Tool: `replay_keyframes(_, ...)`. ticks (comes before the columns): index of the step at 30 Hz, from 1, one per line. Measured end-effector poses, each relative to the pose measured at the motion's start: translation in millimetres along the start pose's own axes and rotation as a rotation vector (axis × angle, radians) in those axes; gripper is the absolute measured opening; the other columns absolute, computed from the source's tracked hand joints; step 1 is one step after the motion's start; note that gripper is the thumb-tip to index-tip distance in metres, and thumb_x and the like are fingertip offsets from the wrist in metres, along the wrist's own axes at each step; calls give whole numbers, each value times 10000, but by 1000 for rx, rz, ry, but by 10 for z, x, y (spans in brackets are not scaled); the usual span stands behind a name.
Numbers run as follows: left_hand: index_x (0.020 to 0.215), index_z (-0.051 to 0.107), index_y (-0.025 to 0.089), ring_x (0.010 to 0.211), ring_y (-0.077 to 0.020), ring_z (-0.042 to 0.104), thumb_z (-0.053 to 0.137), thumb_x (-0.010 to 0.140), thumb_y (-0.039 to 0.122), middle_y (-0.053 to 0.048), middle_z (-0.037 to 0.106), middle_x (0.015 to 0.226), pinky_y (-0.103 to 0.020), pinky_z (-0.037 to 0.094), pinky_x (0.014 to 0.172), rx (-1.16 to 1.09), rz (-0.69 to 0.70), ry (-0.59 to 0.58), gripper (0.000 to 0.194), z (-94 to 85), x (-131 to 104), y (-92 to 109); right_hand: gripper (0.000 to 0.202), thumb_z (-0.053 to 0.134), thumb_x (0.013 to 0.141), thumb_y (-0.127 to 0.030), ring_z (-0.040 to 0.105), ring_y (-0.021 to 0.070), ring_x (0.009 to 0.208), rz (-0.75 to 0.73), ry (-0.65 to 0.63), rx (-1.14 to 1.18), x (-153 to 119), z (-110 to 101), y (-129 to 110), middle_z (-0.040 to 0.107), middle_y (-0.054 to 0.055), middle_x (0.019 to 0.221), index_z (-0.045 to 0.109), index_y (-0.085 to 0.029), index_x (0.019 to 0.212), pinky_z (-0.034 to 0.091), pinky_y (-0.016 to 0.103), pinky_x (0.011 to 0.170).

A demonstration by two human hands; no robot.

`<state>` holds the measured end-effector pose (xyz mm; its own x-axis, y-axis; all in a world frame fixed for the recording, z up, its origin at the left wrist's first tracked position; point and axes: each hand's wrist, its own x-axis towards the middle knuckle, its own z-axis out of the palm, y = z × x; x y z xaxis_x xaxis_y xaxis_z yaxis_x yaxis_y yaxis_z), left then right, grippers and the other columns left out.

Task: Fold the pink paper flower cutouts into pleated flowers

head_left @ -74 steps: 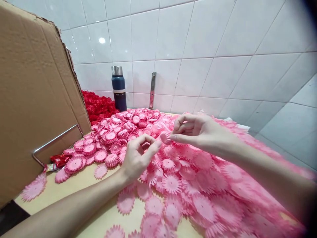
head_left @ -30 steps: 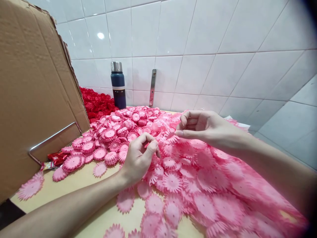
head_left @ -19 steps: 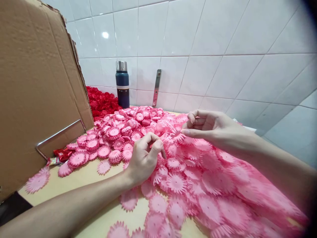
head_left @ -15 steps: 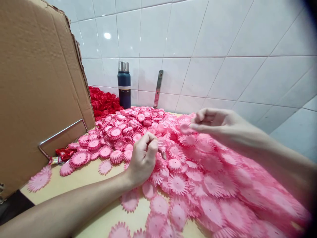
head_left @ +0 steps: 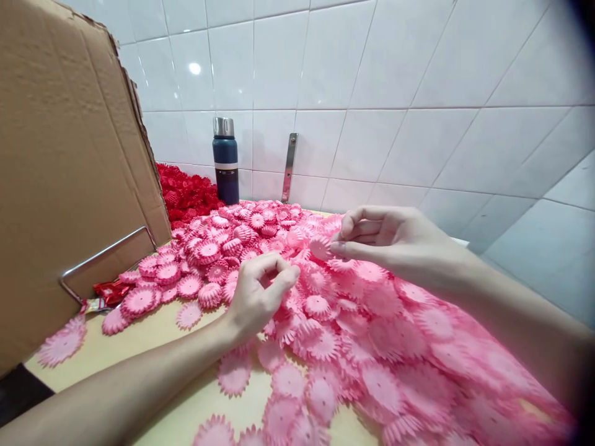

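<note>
Pink scalloped discs [head_left: 381, 384], some flat and some curled into cups, lie heaped across the cream table top. My right hand [head_left: 379, 238] is over the right part of the heap, its thumb and fingertips pinching one pink disc [head_left: 320, 248] by its edge. Left of it, my left hand [head_left: 263, 288] is closed above the middle of the heap, thumb against the curled forefinger. What my left hand holds, if anything, is too small or hidden to make out. A gap separates the two hands.
A cardboard box [head_left: 74, 161] stands at the left, with a bent metal rod [head_left: 106, 251] and a red wrapper [head_left: 111, 291] beside it. A blue bottle [head_left: 225, 162] stands at the back near red discs [head_left: 186, 192]. A metal strip [head_left: 289, 167] is against the tiled wall.
My right hand has moved left toward my left hand, with a disc in its fingertips. The whole view has shifted slightly, so the box and bottle appear further left.
</note>
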<state>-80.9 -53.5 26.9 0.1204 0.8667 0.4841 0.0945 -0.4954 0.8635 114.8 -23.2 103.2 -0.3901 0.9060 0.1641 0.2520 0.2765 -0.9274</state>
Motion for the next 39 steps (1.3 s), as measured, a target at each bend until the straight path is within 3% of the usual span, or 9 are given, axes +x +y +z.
replay_keyframes(9, 753, 575, 142, 680, -111, 545, 645, 820, 322, -16, 583, 753, -244, 448, 635, -60, -33, -36, 204, 93, 3, -11, 180, 737, 694, -189, 665, 173, 748, -24, -155, 1, -54, 190, -8, 676, 20, 747, 566, -193, 750, 523, 284, 673)
replay_keyframes(20, 810, 561, 162, 603, -105, 524, 563, 870, 368, -2, 544, 713, -246, 439, 575, -42, -53, -116, 214, 38, 6, -56, 218, 747, 707, -304, 663, 189, 744, -9, -186, -34, -40, 155, -17, 681, 35, 744, 565, -198, 760, 520, 302, 650)
replay_keyframes(31, 799, 567, 160, 638, -118, 532, 527, 887, 367, -13, 551, 729, -242, 448, 600, 14, -72, -111, 228, 45, -3, 0, 275, 774, 666, -278, 664, 186, 759, -100, -173, -65, -63, 186, 12, 652, 21, 786, 556, -199, 813, 532, 294, 656)
replay_keyframes(34, 800, 562, 161, 648, -122, 542, 503, 902, 354, -14, 556, 720, -253, 465, 637, -1, -72, -135, 226, 46, -6, 20, 262, 769, 671, -292, 655, 182, 736, -89, -141, -98, -47, 168, 21, 644, 22, 774, 561, -198, 801, 518, 282, 617)
replay_keyframes(39, 845, 557, 164, 667, -127, 544, 480, 915, 336, -17, 554, 735, -263, 474, 657, -26, -70, -179, 201, 40, 0, 34, 222, 753, 691, -257, 642, 174, 785, -38, -203, -35, -22, 93, 43, 646, 24, 816, 581, -198, 818, 515, 291, 696)
